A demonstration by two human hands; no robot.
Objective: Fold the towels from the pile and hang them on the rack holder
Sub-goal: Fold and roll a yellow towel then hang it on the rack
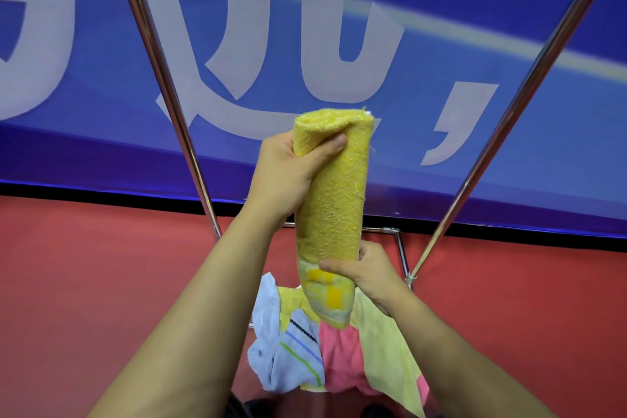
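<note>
I judge the job to be in its early part: I see no towel hung on the rack, whose 2 chrome poles slant up the left and right of the frame, and no top rail is in view, so I cannot tell what hangs above. The yellow towel sits in the centre of the frame, folded into a long narrow bundle and held upright. My left hand grips its upper end, thumb pressed across the front and fingers wrapped behind. My right hand pinches the lower end, where a checked border shows. The terry looks thick and nubbly, and the top fold bulges. Hanging it is left to do. Below, at lower centre, the pile holds at least 3 more: a pale blue striped one, a pink one and a pale yellow one, all unfolded.
</note>
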